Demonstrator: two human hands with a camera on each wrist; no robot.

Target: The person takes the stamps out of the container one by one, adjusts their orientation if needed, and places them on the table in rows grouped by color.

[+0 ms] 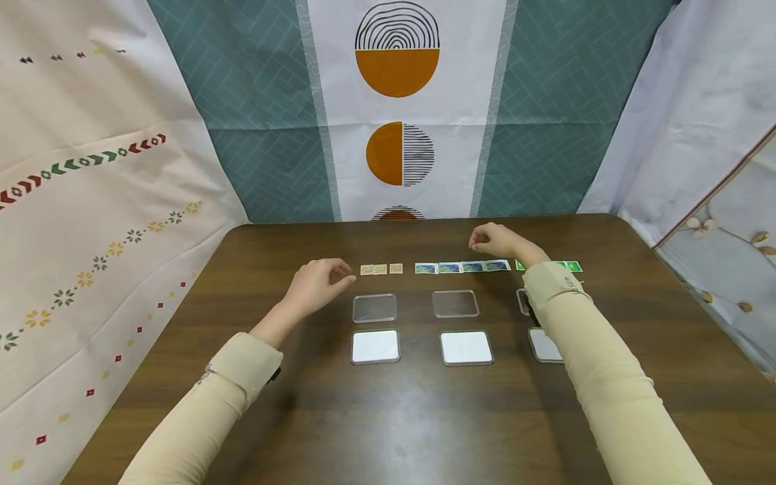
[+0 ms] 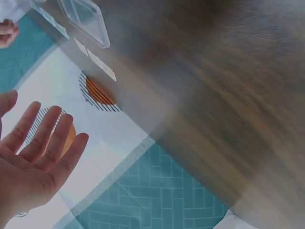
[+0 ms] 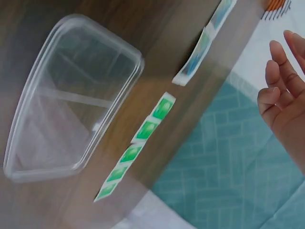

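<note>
My left hand point(image 1: 316, 283) hovers just left of three tan stamps point(image 1: 380, 269), its fingers loose and holding nothing. In the left wrist view the fingers point(image 2: 46, 138) are spread apart. Over the far edge of the blue stamps point(image 1: 462, 267) is my right hand point(image 1: 498, 240), loosely curled and holding nothing. Those blue stamps lie in a row, several side by side. To their right is a strip of green stamps point(image 3: 131, 152), partly hidden by my right arm in the head view.
Clear plastic boxes point(image 1: 374, 308) point(image 1: 455, 304) stand in front of the stamps, with a third one point(image 3: 71, 100) at the right. Nearer me lie three boxes with white inside point(image 1: 375, 347) point(image 1: 466, 347) point(image 1: 543, 345). The wooden table point(image 1: 388, 417) ends at a patterned curtain point(image 1: 267, 162).
</note>
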